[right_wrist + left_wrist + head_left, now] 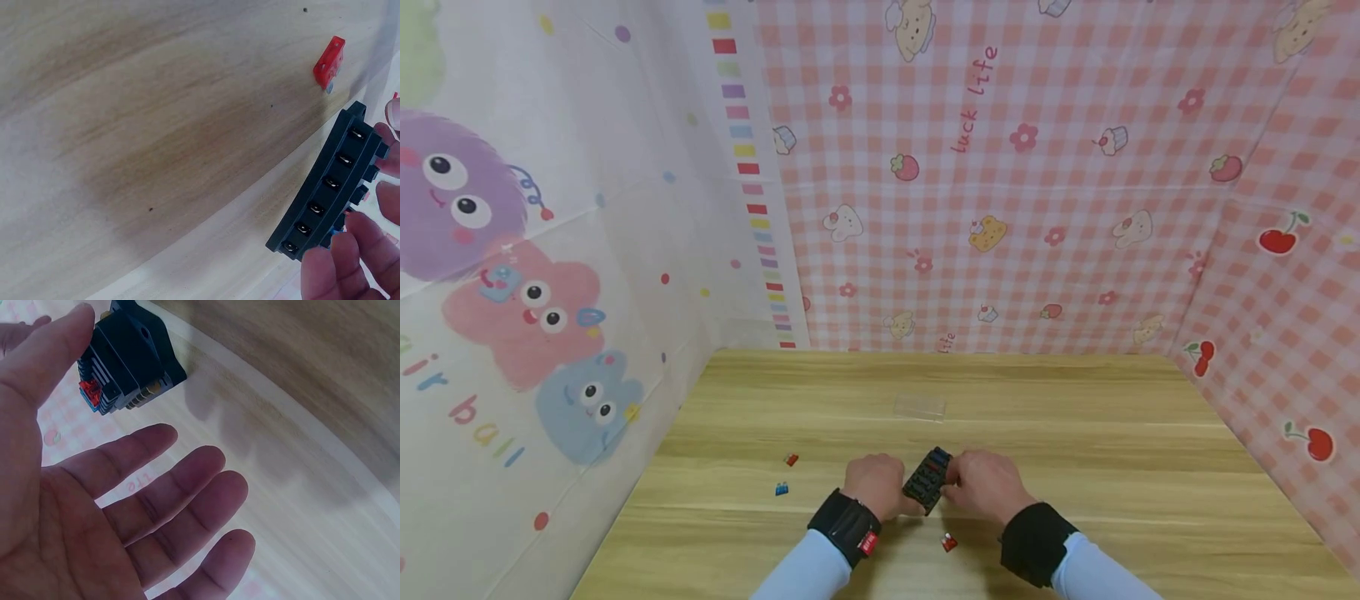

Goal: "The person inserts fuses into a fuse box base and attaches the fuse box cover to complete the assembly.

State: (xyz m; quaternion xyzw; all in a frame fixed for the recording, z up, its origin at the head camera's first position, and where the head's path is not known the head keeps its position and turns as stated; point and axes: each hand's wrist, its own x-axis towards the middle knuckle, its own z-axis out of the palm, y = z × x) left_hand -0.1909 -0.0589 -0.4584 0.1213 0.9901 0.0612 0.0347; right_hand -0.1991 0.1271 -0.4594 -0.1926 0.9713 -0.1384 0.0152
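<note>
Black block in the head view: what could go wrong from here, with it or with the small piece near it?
The black block might slip if the right hand loosens its grip, since the left hand has four spread fingers away from it. The loose red piece near the right wristband could be knocked aside.
</note>
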